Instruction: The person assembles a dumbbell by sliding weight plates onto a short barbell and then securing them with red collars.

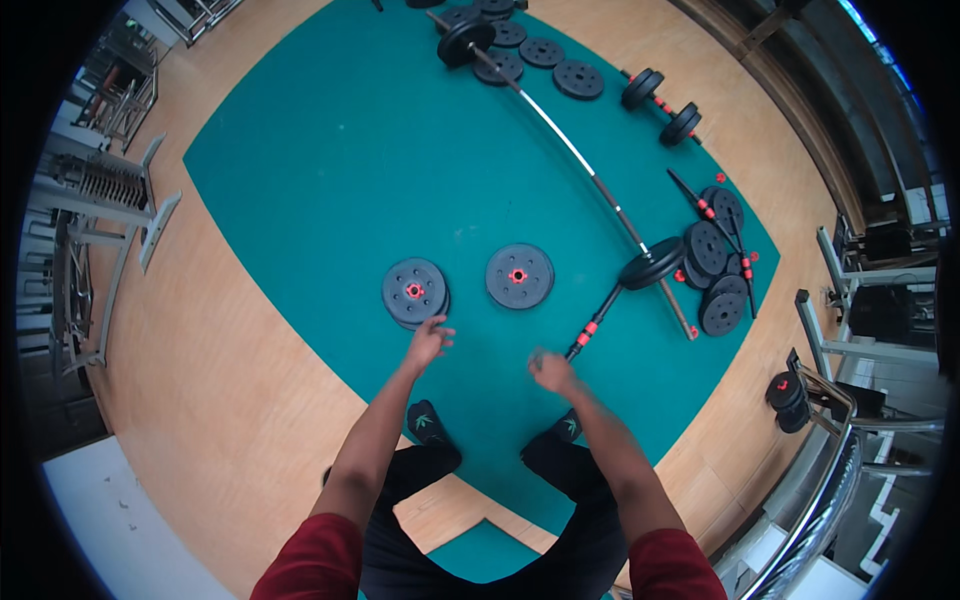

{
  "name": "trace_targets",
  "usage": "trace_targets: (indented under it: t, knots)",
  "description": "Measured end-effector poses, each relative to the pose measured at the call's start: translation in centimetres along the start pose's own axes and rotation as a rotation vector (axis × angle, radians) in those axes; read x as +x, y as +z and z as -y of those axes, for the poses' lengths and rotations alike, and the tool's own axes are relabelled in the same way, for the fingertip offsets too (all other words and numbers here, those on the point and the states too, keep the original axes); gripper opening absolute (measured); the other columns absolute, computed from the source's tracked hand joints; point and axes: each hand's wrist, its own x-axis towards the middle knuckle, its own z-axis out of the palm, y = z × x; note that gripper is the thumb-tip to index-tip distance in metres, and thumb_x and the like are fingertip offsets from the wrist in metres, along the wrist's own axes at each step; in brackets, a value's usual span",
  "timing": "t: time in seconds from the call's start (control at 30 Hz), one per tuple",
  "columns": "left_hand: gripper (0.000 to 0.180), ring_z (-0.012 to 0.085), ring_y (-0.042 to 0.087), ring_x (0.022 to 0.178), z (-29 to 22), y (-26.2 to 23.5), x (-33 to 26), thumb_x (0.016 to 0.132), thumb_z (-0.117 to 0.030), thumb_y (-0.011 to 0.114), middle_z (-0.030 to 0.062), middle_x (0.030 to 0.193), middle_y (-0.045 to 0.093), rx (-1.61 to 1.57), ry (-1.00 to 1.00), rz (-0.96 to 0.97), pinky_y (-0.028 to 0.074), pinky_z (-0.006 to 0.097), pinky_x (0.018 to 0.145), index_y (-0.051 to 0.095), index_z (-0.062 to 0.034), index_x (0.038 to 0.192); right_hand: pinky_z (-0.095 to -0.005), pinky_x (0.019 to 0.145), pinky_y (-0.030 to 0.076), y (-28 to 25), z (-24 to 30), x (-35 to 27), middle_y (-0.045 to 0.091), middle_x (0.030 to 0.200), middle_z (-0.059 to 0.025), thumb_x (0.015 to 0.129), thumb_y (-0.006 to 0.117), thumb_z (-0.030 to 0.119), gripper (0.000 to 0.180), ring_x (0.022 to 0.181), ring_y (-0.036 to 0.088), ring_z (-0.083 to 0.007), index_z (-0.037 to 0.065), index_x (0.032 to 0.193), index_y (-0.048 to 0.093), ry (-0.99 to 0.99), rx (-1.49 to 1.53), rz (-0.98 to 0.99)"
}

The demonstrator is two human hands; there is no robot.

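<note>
My left hand (430,343) is open, its fingers spread at the near edge of a dark weight plate (405,284) with a red star nut at its centre. Another plate edge shows just beneath that one. To the right lies a second round plate (519,262), also with a red centre nut. My right hand (551,371) is blurred, right by the near end of a black connector bar (603,311) with red collars. Whether its fingers grip the bar I cannot tell. The far end of that bar meets the plate (652,263) on the long barbell (566,146).
A green mat (330,160) lies on wood-look flooring. Loose plates (578,79) lie at the far side, beside an assembled dumbbell (661,105). More plates (706,248) and short bars (692,194) crowd the right edge. Gym machines (110,200) stand along both sides.
</note>
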Motion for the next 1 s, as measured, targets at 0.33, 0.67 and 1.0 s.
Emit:
trace_targets:
  t: [0.33,0.67,1.0]
  knots:
    - [0.065,0.0272,0.048,0.127,4.1,8.8,22.8,0.096,-0.038,0.056,0.0135,0.141,0.049,-0.047,0.198,-0.102,0.045,0.042,0.095,0.034,-0.0026,0.146,-0.0438,0.105,0.04,-1.9,-11.2,21.4,0.051,0.131,-0.0265,0.096,0.052,0.042,0.065,0.123,0.051,-0.039,0.004,0.145,0.035,-0.194,0.347,-0.36]
    - [0.071,0.031,0.051,0.125,7.9,10.4,23.7,0.094,-0.044,0.057,0.0227,0.139,0.048,-0.138,0.18,-0.302,0.043,0.049,0.099,0.035,0.0013,0.143,-0.0442,0.112,0.031,1.0,-9.4,23.0,0.024,0.15,-0.0308,0.093,0.057,0.048,0.062,0.137,0.033,-0.0437,0.012,0.142,0.047,-0.222,0.255,-0.443]
    - [0.085,0.0394,0.056,0.117,17.8,11.1,17.0,0.079,-0.046,0.076,0.033,0.128,0.052,-0.161,0.122,-0.494,0.047,0.044,0.096,0.041,0.0164,0.125,-0.0613,0.112,0.02,7.0,-9.1,17.5,0.006,0.156,-0.0269,0.089,0.059,0.051,0.054,0.142,0.007,-0.0501,0.026,0.137,0.055,-0.369,-0.013,-0.389]
